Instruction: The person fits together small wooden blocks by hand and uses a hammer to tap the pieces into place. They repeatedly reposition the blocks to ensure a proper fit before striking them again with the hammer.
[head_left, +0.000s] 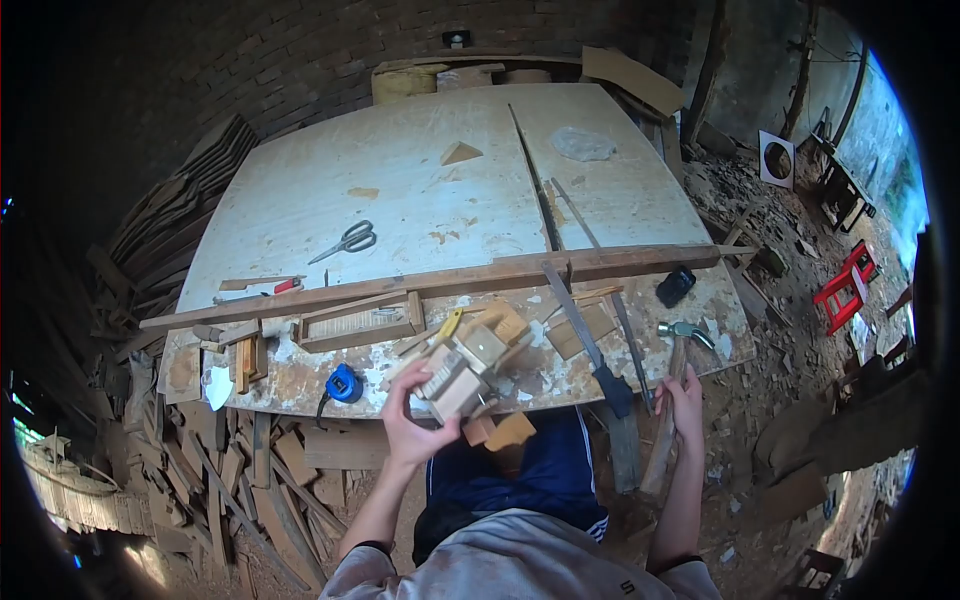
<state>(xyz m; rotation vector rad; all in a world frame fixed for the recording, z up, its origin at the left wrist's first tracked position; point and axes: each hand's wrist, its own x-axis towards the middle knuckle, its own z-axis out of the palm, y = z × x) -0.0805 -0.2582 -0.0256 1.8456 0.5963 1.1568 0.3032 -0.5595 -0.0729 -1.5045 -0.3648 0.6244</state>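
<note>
A tilted, slightly blurred cluster of pale wooden blocks is held over the near edge of the desk, and a steel-headed claw hammer, head pointing away, is held near its right corner.

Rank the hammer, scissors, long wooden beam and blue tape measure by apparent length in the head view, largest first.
1. Long wooden beam
2. Hammer, in the right hand
3. Scissors
4. Blue tape measure
Nearness to the camera may enlarge the hammer.

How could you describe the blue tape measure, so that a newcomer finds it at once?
Start at the big worn table and follow its near edge. The tape measure sits there, left of the left hand and nearer than the shallow wooden frame. Its bright blue case sets it apart from the brown wood pieces.
</note>
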